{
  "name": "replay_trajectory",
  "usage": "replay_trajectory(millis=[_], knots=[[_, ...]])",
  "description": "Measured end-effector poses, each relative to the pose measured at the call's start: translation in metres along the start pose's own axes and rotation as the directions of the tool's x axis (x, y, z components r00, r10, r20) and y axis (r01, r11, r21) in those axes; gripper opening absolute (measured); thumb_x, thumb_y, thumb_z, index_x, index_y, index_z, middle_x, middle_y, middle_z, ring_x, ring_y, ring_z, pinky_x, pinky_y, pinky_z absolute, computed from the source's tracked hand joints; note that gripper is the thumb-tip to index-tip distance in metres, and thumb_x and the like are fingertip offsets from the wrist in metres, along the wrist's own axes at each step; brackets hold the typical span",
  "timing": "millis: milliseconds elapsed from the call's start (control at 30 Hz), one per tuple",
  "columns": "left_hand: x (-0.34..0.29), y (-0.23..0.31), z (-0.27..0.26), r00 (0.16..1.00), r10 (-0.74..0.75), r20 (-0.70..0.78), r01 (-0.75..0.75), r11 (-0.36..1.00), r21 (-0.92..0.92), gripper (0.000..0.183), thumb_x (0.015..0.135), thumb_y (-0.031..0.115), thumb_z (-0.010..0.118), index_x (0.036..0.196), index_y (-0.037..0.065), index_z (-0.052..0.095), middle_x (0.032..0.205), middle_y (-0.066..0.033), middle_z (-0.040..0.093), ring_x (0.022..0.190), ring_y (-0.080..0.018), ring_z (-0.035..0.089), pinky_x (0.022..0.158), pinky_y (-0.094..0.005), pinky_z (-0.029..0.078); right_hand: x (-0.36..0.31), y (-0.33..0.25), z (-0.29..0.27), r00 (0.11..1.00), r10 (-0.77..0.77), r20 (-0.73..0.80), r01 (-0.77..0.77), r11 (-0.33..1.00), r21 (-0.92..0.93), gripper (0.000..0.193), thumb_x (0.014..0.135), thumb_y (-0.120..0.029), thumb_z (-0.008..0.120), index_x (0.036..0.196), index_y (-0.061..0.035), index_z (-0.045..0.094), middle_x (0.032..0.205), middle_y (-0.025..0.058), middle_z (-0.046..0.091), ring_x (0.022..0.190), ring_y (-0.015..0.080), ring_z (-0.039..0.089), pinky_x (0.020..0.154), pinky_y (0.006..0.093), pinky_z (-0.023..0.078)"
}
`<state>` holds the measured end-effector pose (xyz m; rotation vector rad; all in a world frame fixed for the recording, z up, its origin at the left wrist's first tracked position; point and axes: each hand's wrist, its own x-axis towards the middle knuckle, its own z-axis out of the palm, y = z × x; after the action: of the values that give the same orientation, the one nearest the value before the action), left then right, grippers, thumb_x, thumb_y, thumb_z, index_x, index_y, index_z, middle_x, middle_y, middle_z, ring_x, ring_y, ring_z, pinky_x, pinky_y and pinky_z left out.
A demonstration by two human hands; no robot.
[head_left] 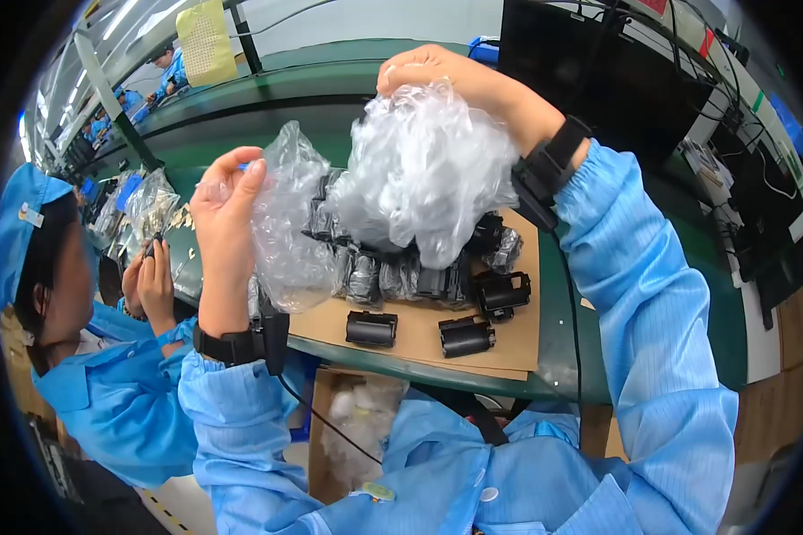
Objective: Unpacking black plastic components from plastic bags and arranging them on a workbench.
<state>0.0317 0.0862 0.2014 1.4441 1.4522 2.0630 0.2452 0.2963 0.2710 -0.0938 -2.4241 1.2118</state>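
My right hand (437,71) is raised high over the bench, closed on the top of a crumpled bundle of clear plastic bags (428,169). To its left, my left hand (227,205) pinches the edge of another clear plastic bag (290,236), which hangs down beside the bundle. I cannot tell whether the two are joined. Below them, several black plastic housings lie on a brown cardboard sheet (397,348), some in clear wrapping. Unwrapped ones include a black housing (371,329) and another (467,336) near the front edge. The hanging plastic hides part of the pile.
An open cardboard box (326,428) with clear plastic in it stands below the bench edge. A co-worker (107,357) in blue works at the left near bagged parts (152,205). Dark monitors (589,76) stand at the back right. A black cable (571,303) hangs from my right wrist.
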Motion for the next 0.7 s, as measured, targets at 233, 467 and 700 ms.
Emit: replay_trajectory(millis=[233,467,700], knots=[[-0.006,0.004,0.003,0.998,-0.046,-0.043,0.043,0.997,-0.067,0.035,0.083,0.011,0.074,0.114,0.000,0.062,0.081,0.0045,0.056,0.077,-0.0052,0.056,0.074,-0.0187,0.043,0.000,-0.009,0.012,0.998,0.059,0.033,-0.058,0.998,-0.024,0.021,0.088,-0.019,0.057,0.076,-0.0028,0.061,0.066,-0.0053,0.050,0.065,0.0034,0.047,0.059,0.0218,0.038],[-0.037,0.037,0.073,0.954,0.142,0.266,-0.165,0.984,0.063,0.107,0.053,0.024,0.094,0.141,0.003,0.037,0.128,-0.0098,0.052,0.120,-0.0216,0.049,0.100,-0.0336,0.041,-0.013,-0.048,0.083,0.995,-0.099,0.003,0.099,0.994,0.049,0.018,0.084,-0.016,0.059,0.071,-0.0039,0.059,0.064,-0.0080,0.047,0.064,0.0019,0.040,0.058,0.0237,0.034],[-0.046,0.043,0.073,0.937,-0.035,0.346,0.125,0.963,-0.240,0.110,0.056,0.016,0.091,0.145,0.003,0.027,0.131,-0.0087,0.048,0.117,-0.0193,0.052,0.099,-0.0327,0.045,-0.014,-0.062,0.117,0.919,-0.214,-0.330,0.326,0.884,0.335,0.014,0.084,-0.012,0.062,0.080,0.0008,0.065,0.074,-0.0003,0.061,0.075,0.0065,0.055,0.070,0.0249,0.046]])
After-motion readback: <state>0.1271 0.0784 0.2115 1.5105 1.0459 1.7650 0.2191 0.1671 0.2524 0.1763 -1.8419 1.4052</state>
